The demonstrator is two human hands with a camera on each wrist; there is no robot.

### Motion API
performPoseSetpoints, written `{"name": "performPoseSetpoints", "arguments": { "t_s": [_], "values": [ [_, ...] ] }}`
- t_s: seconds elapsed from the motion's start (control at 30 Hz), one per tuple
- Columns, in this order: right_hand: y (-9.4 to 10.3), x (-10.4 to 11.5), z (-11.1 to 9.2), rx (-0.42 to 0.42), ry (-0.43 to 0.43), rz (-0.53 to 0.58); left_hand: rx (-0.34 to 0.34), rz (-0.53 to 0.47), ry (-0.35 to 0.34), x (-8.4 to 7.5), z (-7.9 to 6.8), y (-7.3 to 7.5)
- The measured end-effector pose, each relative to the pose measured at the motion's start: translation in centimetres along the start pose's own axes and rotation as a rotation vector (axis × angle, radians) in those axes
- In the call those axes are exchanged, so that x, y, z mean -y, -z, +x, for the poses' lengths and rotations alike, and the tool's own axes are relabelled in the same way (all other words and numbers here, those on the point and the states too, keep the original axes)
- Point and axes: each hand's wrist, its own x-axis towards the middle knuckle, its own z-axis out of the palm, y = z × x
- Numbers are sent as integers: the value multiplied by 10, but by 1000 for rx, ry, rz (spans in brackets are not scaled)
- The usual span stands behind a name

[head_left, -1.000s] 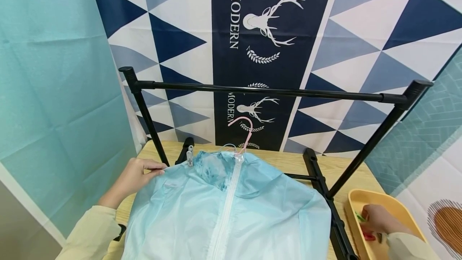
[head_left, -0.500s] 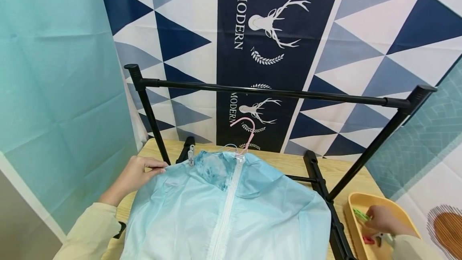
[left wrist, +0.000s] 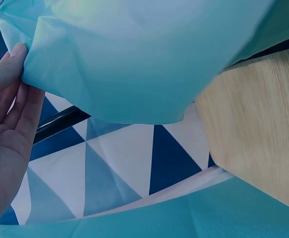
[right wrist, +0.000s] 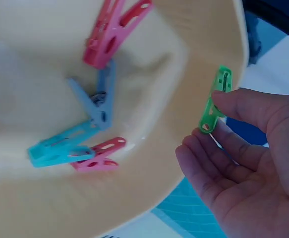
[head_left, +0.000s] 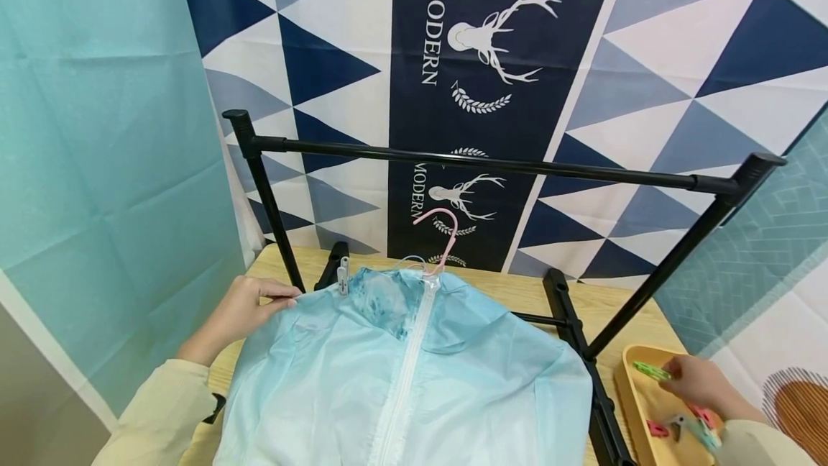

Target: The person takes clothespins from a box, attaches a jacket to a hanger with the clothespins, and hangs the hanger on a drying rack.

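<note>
A light blue zip jacket (head_left: 485,380) hangs on a pink hanger (head_left: 453,236); the hanger's hook stands free below the rack's bar. My left hand (head_left: 242,311) pinches the jacket's shoulder at the left, and the left wrist view shows thumb and fingers on the fabric (left wrist: 109,64). A grey clothespin (head_left: 343,277) is clipped to the jacket beside the collar. My right hand (head_left: 701,383) is over the yellow tray (head_left: 624,394), pinching a green clothespin (right wrist: 216,99) between thumb and fingers, clear of the tray's floor.
In the tray lie pink clothespins (right wrist: 107,39), a grey-blue one (right wrist: 99,101) and a turquoise one (right wrist: 60,146). A black rack (head_left: 485,162) stands on the wooden table (head_left: 511,292) behind the jacket. Patterned cloth (head_left: 336,42) hangs behind it.
My right hand has lifted the green clothespin up from among the others in the tray, which now show more. My left hand keeps its pinch on the jacket. The head view has shifted slightly.
</note>
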Motion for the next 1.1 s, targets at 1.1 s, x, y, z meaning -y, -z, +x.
{"name": "performPoseSetpoints", "arguments": {
  "t_s": [1.1],
  "values": [
    [59,108,-3,-244,218,-82,-11,9,-22,1,0,-2]
  ]
}}
